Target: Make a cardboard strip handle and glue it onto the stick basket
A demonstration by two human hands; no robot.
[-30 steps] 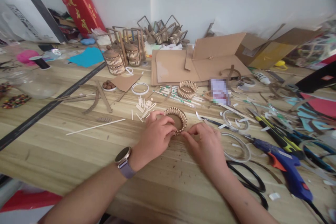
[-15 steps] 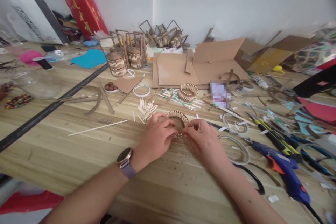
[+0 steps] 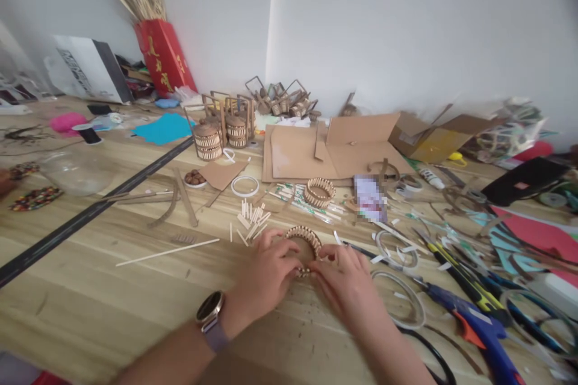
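Between my hands on the wooden table sits a small round basket ring (image 3: 307, 236) of short light sticks set upright along a brown strip. My left hand (image 3: 268, 267), with a watch (image 3: 210, 307) on its wrist, grips the ring's left and near side. My right hand (image 3: 342, 271) pinches its near right edge; fingertips of both hands nearly meet there. Whatever small piece may lie between the fingertips is too small to make out. Just beyond my left hand lies a loose pile of short cut sticks (image 3: 253, 216). A second stick ring (image 3: 320, 192) rests farther back on wrapped sticks.
To the right lie a blue glue gun (image 3: 469, 319), a yellow-black cutter (image 3: 465, 277) and tape rolls (image 3: 401, 301). Behind stand cardboard sheets (image 3: 298, 156) and small finished baskets (image 3: 208, 143). A long thin stick (image 3: 167, 252) lies left. Another person's hand (image 3: 9, 180) shows at the far left edge.
The view has tilted up, so everything sits lower in the picture. Another person's hand has come into view at the left edge. Both my hands keep their hold on the ring.
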